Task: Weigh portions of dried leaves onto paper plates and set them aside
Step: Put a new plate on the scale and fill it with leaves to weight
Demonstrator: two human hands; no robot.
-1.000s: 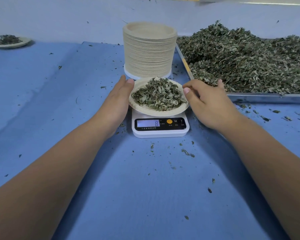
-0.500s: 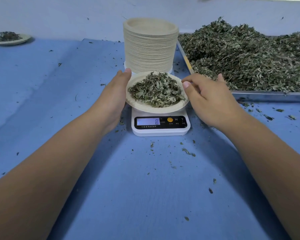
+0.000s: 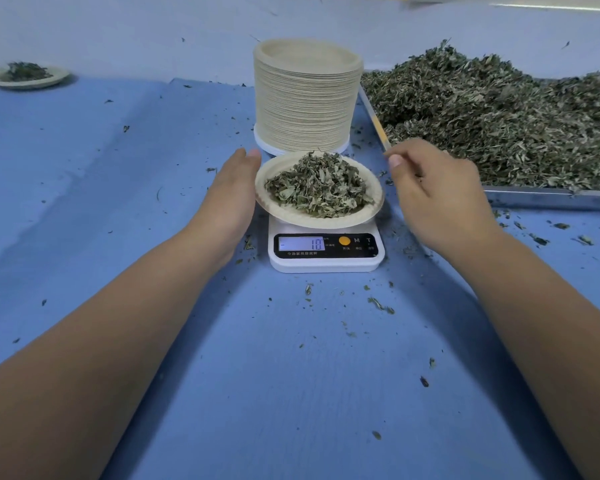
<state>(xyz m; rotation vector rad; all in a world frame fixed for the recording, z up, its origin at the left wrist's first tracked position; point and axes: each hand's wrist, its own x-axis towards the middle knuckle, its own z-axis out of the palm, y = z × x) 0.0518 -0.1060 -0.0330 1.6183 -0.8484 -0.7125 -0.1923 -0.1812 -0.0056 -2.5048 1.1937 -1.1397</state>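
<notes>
A paper plate (image 3: 293,216) heaped with dried leaves (image 3: 319,187) sits slightly tilted over the white digital scale (image 3: 326,263), whose display shows 10. My left hand (image 3: 231,194) lies along the plate's left rim with straight fingers touching it. My right hand (image 3: 437,195) hovers to the right of the plate, apart from it, fingers loosely curled and holding nothing. I cannot tell whether the plate rests fully on the scale.
A tall stack of empty paper plates (image 3: 305,98) stands right behind the scale. A metal tray (image 3: 541,199) piled with loose dried leaves (image 3: 499,123) fills the right side. A filled plate (image 3: 28,77) sits at the far left. Leaf crumbs dot the blue cloth (image 3: 118,202).
My right hand has let go of the plate's right rim and drawn off to the right. The scale reading went from 8 to 10. My left hand stays at the left rim.
</notes>
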